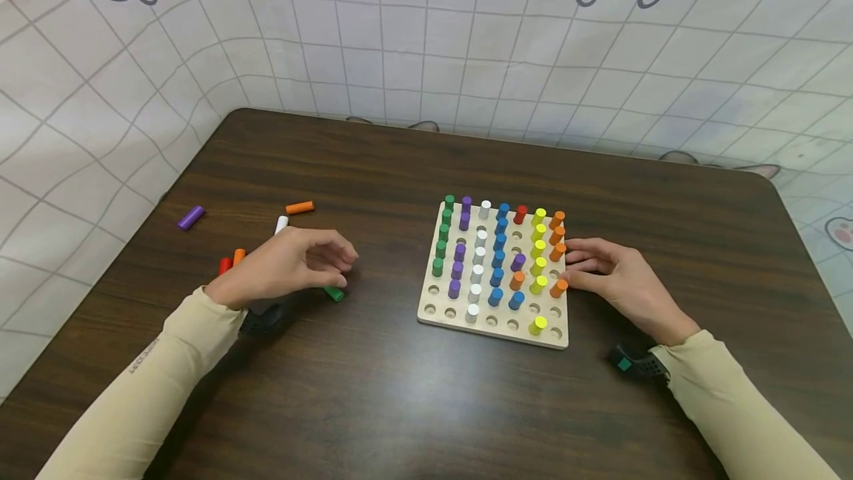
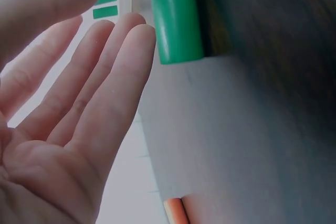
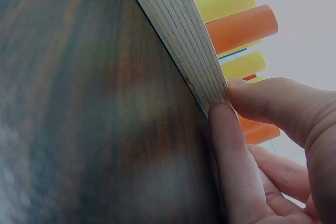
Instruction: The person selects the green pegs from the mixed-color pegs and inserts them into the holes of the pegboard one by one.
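Note:
Over the left part of the table, my left hand (image 1: 289,265) is held with thumb and fingers apart and nothing between them. A loose green peg (image 1: 335,293) lies just under its fingertips; in the left wrist view that peg (image 2: 176,19) shows beside the extended fingers. My right hand (image 1: 623,276) holds the right edge of a square wooden pegboard (image 1: 443,301). In the right wrist view the thumb (image 3: 273,98) is at the board's top edge and the index finger (image 3: 231,150) against its layered side. Columns of coloured pegs stand upright in the board, with some holes bare.
Loose pegs lie on the dark wooden table (image 1: 400,406) around the left hand: purple (image 1: 191,218), orange (image 1: 299,207), white (image 1: 281,224), red (image 1: 226,265) and another orange one (image 1: 239,255). A pale grid-patterned cloth (image 1: 440,43) hangs behind the table.

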Action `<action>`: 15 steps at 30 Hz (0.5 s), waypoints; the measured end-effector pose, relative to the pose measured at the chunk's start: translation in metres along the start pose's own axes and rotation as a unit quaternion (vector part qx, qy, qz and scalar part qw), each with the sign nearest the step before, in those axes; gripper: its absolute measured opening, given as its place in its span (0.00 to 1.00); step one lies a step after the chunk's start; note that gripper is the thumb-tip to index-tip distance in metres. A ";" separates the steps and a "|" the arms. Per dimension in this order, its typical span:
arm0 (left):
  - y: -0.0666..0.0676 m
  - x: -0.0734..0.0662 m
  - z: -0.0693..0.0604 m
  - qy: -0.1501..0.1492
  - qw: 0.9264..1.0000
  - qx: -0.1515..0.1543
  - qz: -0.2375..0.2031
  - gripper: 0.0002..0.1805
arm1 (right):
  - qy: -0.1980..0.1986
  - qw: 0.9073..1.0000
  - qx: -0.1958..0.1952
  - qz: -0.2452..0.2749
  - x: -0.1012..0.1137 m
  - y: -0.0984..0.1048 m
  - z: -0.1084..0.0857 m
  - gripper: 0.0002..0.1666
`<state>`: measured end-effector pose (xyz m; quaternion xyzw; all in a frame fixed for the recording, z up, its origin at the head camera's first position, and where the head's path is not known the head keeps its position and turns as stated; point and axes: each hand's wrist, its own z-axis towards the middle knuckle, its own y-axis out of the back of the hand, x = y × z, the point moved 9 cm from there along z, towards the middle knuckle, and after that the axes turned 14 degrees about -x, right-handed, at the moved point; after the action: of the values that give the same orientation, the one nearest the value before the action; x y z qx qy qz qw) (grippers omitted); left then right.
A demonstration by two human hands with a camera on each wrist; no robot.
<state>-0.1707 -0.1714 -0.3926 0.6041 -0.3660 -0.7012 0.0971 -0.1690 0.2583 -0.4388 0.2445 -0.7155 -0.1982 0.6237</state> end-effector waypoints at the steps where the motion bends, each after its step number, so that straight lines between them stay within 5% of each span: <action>1: 0.000 0.001 -0.001 -0.001 1.000 0.001 -0.002 0.19 | 0.000 1.000 -0.001 -0.002 0.000 0.000 0.000 0.43; 15: 0.003 0.005 -0.009 -0.013 1.000 0.002 0.015 0.21 | -0.002 1.000 -0.002 -0.011 0.001 0.000 0.000 0.44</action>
<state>-0.1640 -0.1797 -0.3947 0.5896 -0.3776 -0.7068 0.1012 -0.1687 0.2577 -0.4384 0.2505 -0.7136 -0.2069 0.6206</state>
